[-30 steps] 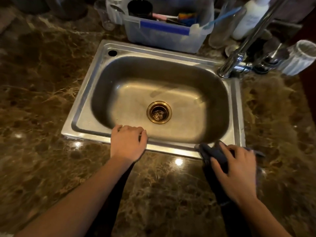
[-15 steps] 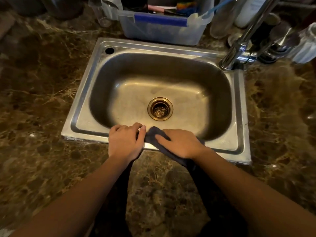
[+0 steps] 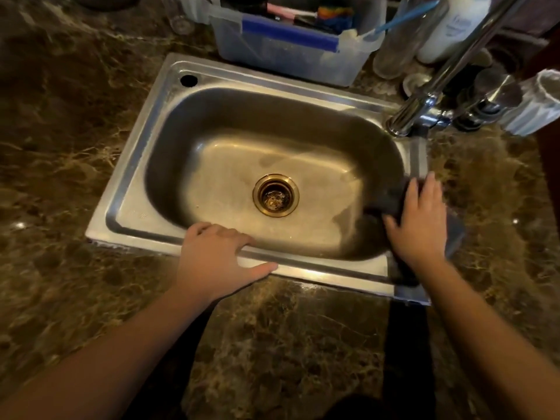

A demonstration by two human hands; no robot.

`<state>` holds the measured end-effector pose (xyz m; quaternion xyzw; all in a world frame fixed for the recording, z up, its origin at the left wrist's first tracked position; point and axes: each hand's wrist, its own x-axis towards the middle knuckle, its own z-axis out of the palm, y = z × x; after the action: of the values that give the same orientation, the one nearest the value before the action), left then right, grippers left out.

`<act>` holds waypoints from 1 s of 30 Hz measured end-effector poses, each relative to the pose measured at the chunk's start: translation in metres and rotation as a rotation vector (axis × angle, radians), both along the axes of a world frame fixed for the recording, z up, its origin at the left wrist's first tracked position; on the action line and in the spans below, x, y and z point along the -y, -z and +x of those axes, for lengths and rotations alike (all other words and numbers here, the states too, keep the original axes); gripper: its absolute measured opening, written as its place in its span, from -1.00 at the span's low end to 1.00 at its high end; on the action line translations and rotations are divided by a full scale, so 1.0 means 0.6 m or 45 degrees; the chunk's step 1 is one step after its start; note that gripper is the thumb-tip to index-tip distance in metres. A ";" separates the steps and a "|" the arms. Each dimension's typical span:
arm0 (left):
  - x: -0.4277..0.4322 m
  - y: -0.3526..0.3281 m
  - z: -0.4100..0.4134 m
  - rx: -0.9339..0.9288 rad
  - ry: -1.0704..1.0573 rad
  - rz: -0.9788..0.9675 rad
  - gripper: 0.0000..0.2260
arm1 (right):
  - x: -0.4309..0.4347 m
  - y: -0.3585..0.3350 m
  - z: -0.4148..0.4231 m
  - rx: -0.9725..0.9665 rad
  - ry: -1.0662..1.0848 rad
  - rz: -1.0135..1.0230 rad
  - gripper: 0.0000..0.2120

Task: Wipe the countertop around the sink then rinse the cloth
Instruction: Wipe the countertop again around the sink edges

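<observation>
Marble countertop, bin holding blue brush, left hand fingers relaxed on sink, right hand flat on cloth.

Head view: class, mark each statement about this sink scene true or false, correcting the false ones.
1. The right hand presses a dark cloth on the sink's right rim. True.
2. The left hand holds the cloth. False: it rests bare on the front rim.
3. The plastic bin stands in front of the sink. False: it stands behind it.
4. A brass-coloured drain sits in the basin floor. True.
</observation>
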<state>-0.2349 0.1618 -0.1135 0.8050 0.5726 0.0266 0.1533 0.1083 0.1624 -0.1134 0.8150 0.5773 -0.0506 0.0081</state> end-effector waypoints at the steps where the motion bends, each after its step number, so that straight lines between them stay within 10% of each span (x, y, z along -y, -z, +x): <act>1: 0.000 -0.002 -0.001 0.002 0.003 -0.011 -0.29 | -0.045 0.002 0.007 0.025 0.034 -0.015 -0.25; 14: -0.002 0.001 0.002 0.060 0.047 -0.001 -0.26 | 0.141 -0.016 -0.047 -0.267 0.321 0.167 -0.36; 23: -0.002 -0.006 0.002 0.033 0.050 -0.032 -0.21 | -0.098 -0.001 0.046 -0.144 0.262 0.227 -0.45; 30: 0.002 -0.003 0.006 0.025 0.039 0.022 -0.24 | 0.104 -0.008 -0.001 -0.298 0.150 0.298 -0.41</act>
<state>-0.2315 0.1607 -0.1116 0.8147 0.5583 0.0369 0.1523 0.1076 0.1003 -0.1087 0.8314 0.5273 -0.0778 -0.1570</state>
